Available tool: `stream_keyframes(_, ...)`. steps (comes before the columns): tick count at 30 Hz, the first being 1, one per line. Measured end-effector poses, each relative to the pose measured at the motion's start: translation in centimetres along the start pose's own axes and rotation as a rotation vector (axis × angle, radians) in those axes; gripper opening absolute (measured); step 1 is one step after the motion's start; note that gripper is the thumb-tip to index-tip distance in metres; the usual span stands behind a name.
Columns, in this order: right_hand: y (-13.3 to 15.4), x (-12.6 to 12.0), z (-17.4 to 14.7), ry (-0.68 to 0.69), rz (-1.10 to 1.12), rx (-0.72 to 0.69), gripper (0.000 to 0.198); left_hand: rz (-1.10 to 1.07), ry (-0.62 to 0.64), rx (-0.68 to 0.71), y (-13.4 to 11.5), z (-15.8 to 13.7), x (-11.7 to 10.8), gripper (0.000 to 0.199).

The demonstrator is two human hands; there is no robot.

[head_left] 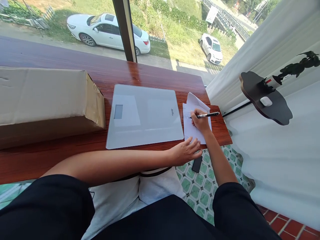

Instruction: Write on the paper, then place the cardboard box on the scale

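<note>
Right hand (200, 122) is clenched around a black pen (207, 115), tip down on the sheet of white paper (193, 133) at the right end of the wooden tabletop (62, 153); the pen lies nearly level, its cap end pointing right; there are lines of writing on the paper just left of the knuckles, too small to read. Left hand (186, 150) comes across from the left, fingers loosely spread and released, resting on the near edge of the paper and the tabletop's rim, holding nothing. Just beside the paper, to its left and touching or nearly so, sits a flat glass scale (145, 115) with a small grey display near its left side. Further left, a long cardboard box (47, 96) lies on the tabletop, flaps closed, so its contents cannot be seen; its right end stands just beside the scale's corner. Below the left hand, off the tabletop, a small dark phone (197, 164) lies down on the green patterned surface (202, 193); a white curtain (262, 50) hangs at right, and through the window a white car (107, 31) is parked outside.
</note>
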State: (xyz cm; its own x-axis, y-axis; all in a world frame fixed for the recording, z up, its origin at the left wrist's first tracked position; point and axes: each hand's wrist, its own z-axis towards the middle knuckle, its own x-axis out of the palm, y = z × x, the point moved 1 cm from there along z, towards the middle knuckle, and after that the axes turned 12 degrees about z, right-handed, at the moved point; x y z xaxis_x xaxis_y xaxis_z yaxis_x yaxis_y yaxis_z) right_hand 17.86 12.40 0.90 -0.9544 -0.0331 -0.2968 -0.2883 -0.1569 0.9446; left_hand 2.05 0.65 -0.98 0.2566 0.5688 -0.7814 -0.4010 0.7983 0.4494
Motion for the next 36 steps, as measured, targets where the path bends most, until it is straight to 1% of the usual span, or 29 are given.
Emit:
stream_keyframes(8, 0.35, 0.08, -0.07, -0.007, -0.007, 0.008, 0.042, -0.002, -0.027, -0.039, -0.03, 0.31, 0.11, 0.042)
stream_keyframes(15, 0.33, 0.03, -0.11, -0.002, -0.023, -0.018, 0.042, 0.008, 0.004, -0.047, -0.03, 0.31, 0.11, 0.048)
stream_keyframes(20, 0.24, 0.10, 0.02, -0.004, -0.050, -0.019, 0.041, 0.017, -0.026, -0.061, -0.22, 0.27, 0.30, 0.046)
stream_keyframes(24, 0.23, 0.19, 0.06, -0.005, -0.069, -0.019, 0.041, 0.027, -0.023, -0.059, -0.31, 0.28, 0.46, 0.044)
stream_keyframes(30, 0.26, 0.30, -0.06, 0.002, -0.028, 0.007, 0.041, 0.032, -0.023, -0.053, -0.24, 0.32, 0.53, 0.044)
stream_keyframes(36, -0.02, 0.11, -0.03, -0.026, -0.028, 0.012, 0.041, 0.028, -0.031, -0.060, -0.23, 0.37, 0.56, 0.045)
